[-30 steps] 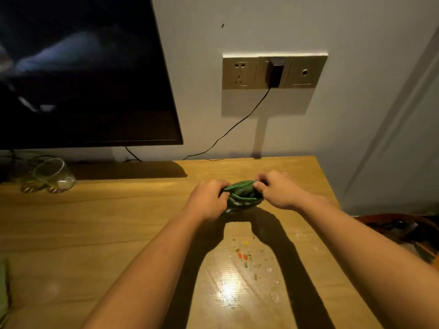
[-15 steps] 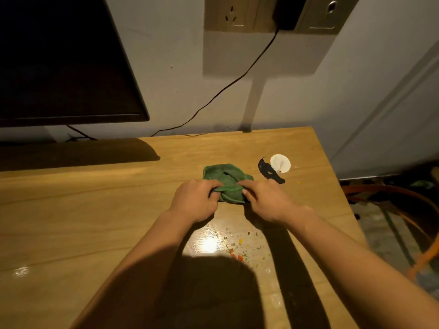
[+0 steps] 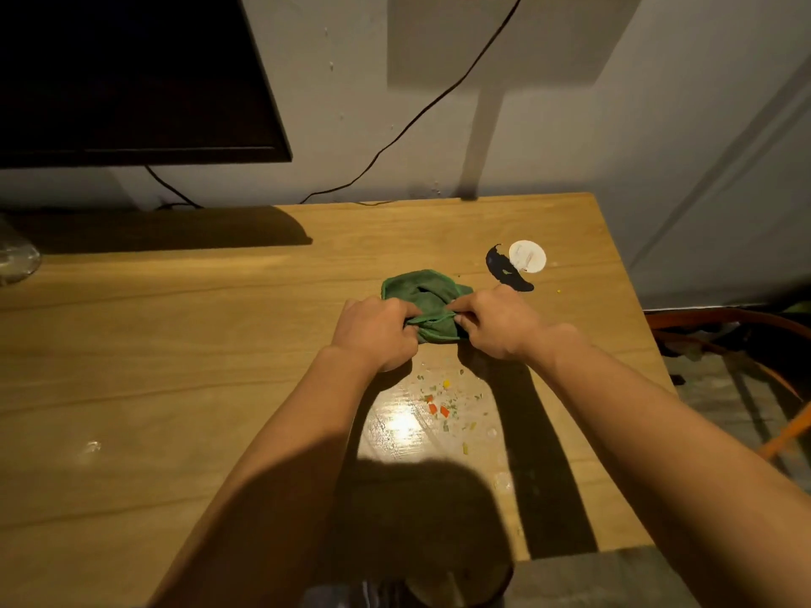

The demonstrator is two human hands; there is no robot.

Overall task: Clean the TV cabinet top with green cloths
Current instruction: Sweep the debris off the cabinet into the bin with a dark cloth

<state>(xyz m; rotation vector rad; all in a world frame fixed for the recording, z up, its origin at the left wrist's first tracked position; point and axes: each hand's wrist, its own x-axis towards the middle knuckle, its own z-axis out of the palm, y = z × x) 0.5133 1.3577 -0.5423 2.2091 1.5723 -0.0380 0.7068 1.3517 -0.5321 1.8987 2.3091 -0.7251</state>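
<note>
**Both hands pinch the green cloth on the cabinet top**

The left hand [image 3: 373, 333] and right hand [image 3: 498, 322] each have a closed grip on the near hem of the green cloth [image 3: 423, 296], fingers curled tight and the hem stretched between them. The bunched cloth lies on the wooden cabinet top [image 3: 175, 344], toward the right end and nearer the wall edge than the front edge. Just beyond it, toward the back right corner, sit a black smear [image 3: 504, 269] and a white disc [image 3: 527, 256], touching each other. Coloured crumbs [image 3: 443, 405] are scattered between the forearms, nearer the front edge.
</note>
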